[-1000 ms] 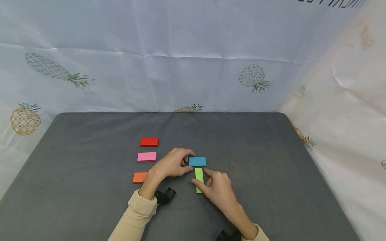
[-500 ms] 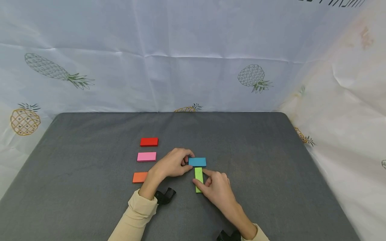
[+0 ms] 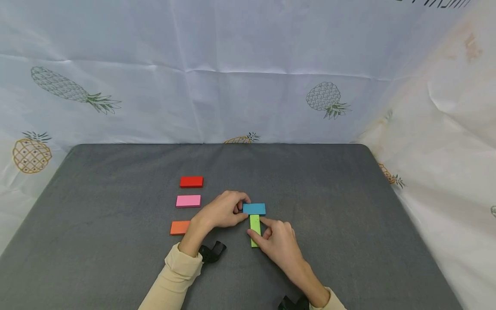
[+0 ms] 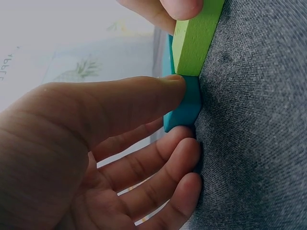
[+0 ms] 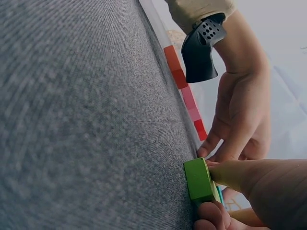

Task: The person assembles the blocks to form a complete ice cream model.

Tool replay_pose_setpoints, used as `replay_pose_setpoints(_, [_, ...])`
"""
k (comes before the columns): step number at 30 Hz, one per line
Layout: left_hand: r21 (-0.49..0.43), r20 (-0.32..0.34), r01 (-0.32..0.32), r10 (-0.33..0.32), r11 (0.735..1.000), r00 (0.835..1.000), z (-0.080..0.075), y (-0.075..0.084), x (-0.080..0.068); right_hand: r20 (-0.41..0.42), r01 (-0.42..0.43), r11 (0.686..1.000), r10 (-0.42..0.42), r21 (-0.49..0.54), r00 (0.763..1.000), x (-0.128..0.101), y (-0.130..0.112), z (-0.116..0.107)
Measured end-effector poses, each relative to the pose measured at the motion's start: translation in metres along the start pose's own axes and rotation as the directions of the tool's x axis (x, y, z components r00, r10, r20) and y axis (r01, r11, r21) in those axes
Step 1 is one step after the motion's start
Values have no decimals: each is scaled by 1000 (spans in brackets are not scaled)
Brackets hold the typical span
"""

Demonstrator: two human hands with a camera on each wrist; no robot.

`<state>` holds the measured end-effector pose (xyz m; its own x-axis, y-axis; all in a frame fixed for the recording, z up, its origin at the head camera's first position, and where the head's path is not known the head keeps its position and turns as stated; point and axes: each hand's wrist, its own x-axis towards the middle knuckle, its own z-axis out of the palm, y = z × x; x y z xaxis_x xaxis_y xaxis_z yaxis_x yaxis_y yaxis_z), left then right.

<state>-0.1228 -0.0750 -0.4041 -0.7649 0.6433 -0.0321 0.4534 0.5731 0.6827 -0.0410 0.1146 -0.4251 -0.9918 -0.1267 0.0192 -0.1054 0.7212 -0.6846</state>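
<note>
Blue block (image 3: 254, 209) and green block (image 3: 255, 225), both rectangular, form a T on woven grey cloth (image 3: 329, 215).
Left hand (image 3: 221, 211) pinches the smooth blue block's left end; right hand (image 3: 282, 240) grips the finely pitted green block's long sides, its far end touching the blue block.

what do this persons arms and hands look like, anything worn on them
The left hand and right hand are bare, with no gloves or rings showing. The left sleeve is plain cream, its cuff seemingly folded back; the right sleeve, mostly out of frame, matches. Each wrist carries black gear; the left gear has small round holes, the right gear is cut off.
</note>
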Motion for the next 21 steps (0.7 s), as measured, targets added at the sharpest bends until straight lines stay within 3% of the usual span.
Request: replay_pose_setpoints(21, [-1, 24, 19, -19, 1000, 1000, 0, -1, 1, -4, -9, 1000, 9, -1, 1000, 1, 2, 1])
